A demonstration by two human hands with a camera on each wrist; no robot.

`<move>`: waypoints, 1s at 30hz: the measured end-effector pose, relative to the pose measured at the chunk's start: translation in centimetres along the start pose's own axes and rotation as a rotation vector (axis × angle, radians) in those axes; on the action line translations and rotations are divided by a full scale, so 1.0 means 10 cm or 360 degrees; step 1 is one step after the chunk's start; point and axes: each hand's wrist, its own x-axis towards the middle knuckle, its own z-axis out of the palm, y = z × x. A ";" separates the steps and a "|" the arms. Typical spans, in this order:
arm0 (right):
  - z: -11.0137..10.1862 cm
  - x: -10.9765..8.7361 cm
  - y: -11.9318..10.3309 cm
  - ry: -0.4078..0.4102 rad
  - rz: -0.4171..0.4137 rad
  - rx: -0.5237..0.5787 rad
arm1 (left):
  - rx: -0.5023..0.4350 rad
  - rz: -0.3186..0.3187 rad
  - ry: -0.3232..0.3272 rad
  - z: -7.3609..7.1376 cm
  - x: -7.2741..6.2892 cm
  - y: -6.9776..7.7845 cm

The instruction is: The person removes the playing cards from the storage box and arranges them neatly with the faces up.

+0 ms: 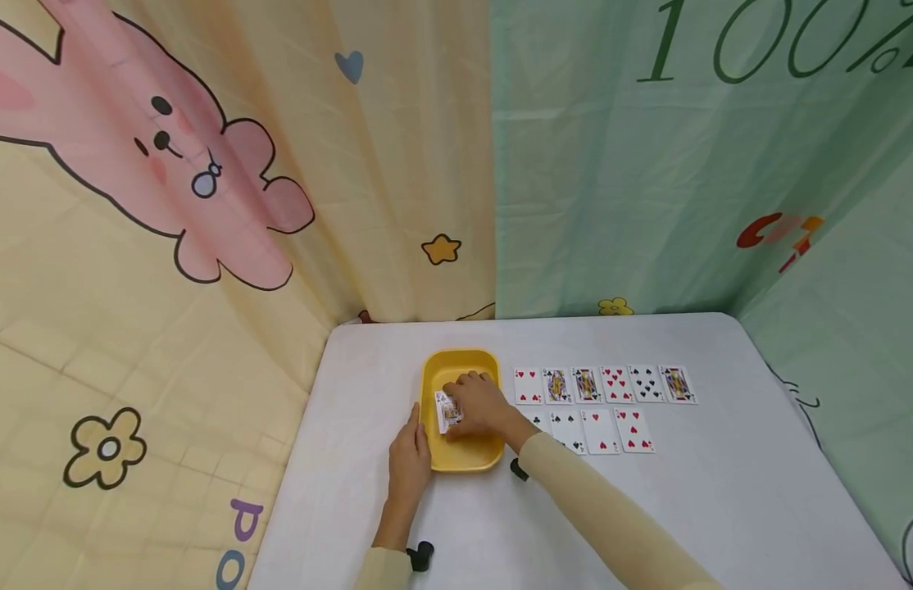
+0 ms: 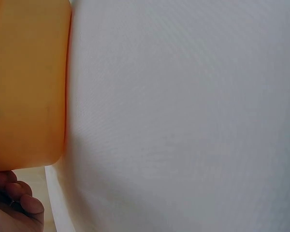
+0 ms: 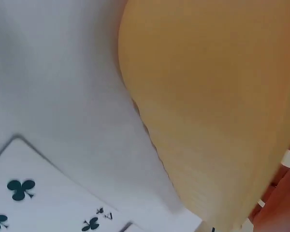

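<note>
A yellow tray (image 1: 464,465) stands on the table, its outer wall large in the left wrist view. My left hand (image 1: 410,459) holds the tray's left side; some of its curled fingers (image 2: 19,191) appear against the wall in that wrist view. Inside the tray, my right hand (image 1: 480,406) reaches down with bent fingers and grips playing cards (image 1: 447,412). A face card shows on top, left of the fingers, while the palm hides the rest. In the right wrist view the tray wall (image 3: 208,106) covers most of that hand.
Right of the tray, face-up cards lie in two rows: a back row (image 1: 616,384) with hearts and face cards, and a front row (image 1: 601,431) partly under my right wrist. A club card (image 3: 48,193) lies near the tray. Curtains (image 1: 611,164) hang behind the white table (image 1: 692,492).
</note>
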 end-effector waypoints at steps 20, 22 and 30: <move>-0.67 -0.83 0.84 0.0381 0.0215 0.0149 | 0.0000 0.0052 0.0048 0.02 0.01 -0.02; -0.70 -0.98 0.98 0.0401 0.0268 0.0155 | 0.0002 0.0059 0.0066 0.03 0.00 -0.03; -0.61 -1.62 1.67 0.0501 0.0468 0.0091 | -0.0008 0.0051 0.0045 0.04 0.00 -0.03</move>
